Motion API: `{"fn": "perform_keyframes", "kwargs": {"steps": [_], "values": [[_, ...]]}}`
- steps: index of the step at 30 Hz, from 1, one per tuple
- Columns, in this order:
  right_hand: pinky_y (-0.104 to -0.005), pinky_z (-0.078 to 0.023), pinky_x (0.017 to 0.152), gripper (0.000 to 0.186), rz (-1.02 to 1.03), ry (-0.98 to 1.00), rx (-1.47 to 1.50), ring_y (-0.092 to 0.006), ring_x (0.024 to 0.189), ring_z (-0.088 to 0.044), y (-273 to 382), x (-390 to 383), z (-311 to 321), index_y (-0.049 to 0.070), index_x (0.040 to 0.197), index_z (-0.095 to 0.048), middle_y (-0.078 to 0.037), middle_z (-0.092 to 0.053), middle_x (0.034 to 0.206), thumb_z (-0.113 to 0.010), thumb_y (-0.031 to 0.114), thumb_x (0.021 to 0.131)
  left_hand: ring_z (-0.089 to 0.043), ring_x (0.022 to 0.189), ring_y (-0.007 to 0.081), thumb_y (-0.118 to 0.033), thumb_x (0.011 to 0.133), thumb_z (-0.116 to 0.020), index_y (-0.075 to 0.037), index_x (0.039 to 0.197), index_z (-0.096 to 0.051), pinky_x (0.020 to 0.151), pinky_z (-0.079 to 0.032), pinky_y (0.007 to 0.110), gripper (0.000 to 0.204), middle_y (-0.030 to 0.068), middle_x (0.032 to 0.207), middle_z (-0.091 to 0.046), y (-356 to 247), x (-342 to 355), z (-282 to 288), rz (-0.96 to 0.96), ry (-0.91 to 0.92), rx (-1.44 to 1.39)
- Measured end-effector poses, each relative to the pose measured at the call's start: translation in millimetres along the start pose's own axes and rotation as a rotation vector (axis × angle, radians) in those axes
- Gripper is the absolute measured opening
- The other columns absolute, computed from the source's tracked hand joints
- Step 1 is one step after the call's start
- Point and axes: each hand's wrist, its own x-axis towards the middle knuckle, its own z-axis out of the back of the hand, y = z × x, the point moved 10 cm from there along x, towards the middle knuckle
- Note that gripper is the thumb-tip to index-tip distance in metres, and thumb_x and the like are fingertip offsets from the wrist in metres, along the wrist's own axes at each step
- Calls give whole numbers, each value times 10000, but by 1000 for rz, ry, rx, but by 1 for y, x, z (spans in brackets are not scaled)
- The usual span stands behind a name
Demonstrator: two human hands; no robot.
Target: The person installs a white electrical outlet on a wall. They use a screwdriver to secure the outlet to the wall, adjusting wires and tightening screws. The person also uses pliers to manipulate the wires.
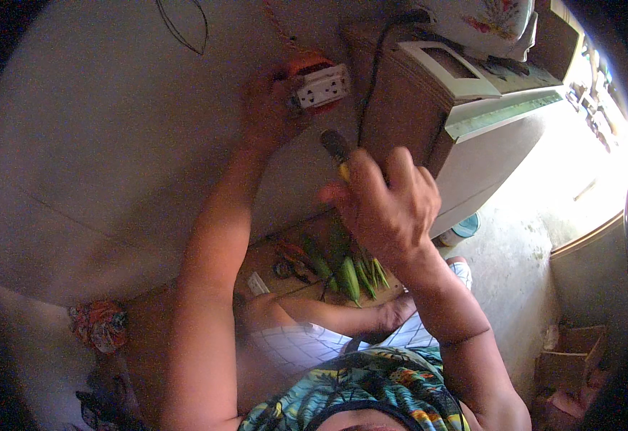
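Observation:
A white double wall socket (322,87) stands out from the wall, with orange-red around and behind it. My left hand (266,115) reaches up in shadow and grips the socket's left end; its fingertips are hard to make out. Lower and to the right, apart from the socket, my right hand (394,201) is closed around a tool with a thick dark end and a yellow part (335,146). That dark end points up toward the socket. My fist covers the rest of the tool, so its kind is unclear.
A wooden cabinet (407,100) with a white side stands right of the socket, a black cable hanging by it. Below lie green vegetables (350,279) and scissors-like handles (284,269) on a board. A blue-lidded tub (464,228) sits beside the cabinet.

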Motion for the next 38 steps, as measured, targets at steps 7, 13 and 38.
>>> {"fn": "perform_keyframes", "kwargs": {"steps": [7,13,38], "values": [[-501,-464,831,528,268,-167,83,-312,988,-619,24,6,25,276,1301,-617,-133,-595,1187,-697,321,781,-562,1260,373,-356,603,-942,-154,1210,-707,1068,-428,538,681,158,1392,-582,-2,3,-1,40,42,20],[-480,-475,755,548,13,134,89,-274,871,-636,1,5,-8,231,1321,-612,-105,-596,1097,-692,371,797,-571,1250,368,-370,628,-927,-144,1192,-728,1085,-421,526,639,154,1364,-605,20,3,-20,98,127,-28],[-475,-484,833,480,213,154,83,-281,1040,-622,17,1,-4,198,1246,-644,-108,-587,1158,-738,321,792,-560,1247,417,-428,627,-925,-119,1231,-695,1069,-402,564,717,177,1335,-618,-2,-5,-3,-62,-134,-28]]}}
